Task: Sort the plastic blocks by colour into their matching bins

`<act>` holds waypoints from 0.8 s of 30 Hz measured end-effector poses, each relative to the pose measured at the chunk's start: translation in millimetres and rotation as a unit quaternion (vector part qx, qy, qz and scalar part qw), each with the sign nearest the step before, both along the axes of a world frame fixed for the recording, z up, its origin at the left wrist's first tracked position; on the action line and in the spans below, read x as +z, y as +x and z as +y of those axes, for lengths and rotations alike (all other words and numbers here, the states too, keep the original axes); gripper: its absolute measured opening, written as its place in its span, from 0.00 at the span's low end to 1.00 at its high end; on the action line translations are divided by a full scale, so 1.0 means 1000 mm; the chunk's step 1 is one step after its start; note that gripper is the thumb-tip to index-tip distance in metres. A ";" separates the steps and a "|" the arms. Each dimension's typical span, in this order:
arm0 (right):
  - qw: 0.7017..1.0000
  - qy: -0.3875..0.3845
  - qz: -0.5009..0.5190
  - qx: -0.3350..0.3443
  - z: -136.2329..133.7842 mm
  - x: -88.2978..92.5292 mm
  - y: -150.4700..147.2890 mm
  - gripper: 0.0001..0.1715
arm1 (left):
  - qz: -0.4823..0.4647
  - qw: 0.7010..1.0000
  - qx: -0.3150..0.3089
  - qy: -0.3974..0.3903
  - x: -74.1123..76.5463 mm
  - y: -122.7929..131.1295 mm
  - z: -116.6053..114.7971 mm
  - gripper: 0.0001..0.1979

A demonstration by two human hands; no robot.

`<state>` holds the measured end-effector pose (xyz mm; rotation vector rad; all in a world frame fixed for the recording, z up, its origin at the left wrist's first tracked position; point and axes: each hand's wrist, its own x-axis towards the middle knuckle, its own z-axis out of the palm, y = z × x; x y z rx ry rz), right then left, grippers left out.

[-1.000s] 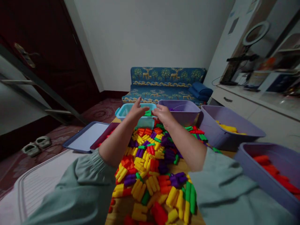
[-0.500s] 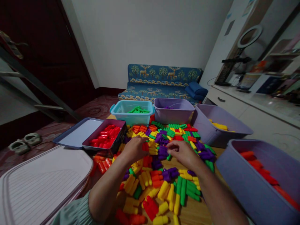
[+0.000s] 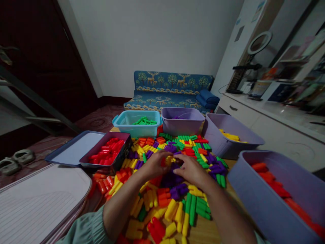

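Observation:
Plastic finger-shaped building blocks in red, orange, yellow, green and purple cover the wooden table (image 3: 203,230). Over the middle of the pile, my left hand (image 3: 157,165) is curved, thumb and fingers apart, beside yellow and purple blocks. My right hand (image 3: 190,169) faces it from the other side, its thumb and fingers also spread. Between both hands lie purple blocks (image 3: 172,174), partly hidden by the fingers. No block shows clearly gripped in either hand. Nearer me are orange blocks (image 3: 164,196), yellow blocks (image 3: 175,210) and green blocks (image 3: 193,208).
A light-blue bin (image 3: 138,129) with green blocks and a purple bin (image 3: 182,126) stand at the back. Purple bins with yellow (image 3: 215,145) and red-orange blocks (image 3: 243,183) line the right. At left are an open case (image 3: 119,162) of red blocks and a pale lid (image 3: 50,203).
Both hands have come closer together over the purple blocks; the left moved right and slightly down. The view has shifted a little to the right.

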<state>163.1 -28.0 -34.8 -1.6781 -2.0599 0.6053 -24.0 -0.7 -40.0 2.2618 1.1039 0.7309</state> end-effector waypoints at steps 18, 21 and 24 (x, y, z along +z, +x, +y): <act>0.954 -0.033 -0.199 -0.224 0.009 -0.009 0.087 0.44 | 0.035 0.998 0.030 0.033 -0.012 0.013 -0.002 0.35; 0.956 -0.014 -0.172 -0.238 0.012 -0.008 0.086 0.40 | 0.037 0.998 0.039 0.015 -0.011 0.011 0.000 0.35; 0.966 0.003 -0.104 -0.236 0.015 -0.007 0.087 0.37 | 0.036 0.998 0.046 0.006 -0.010 0.009 0.002 0.34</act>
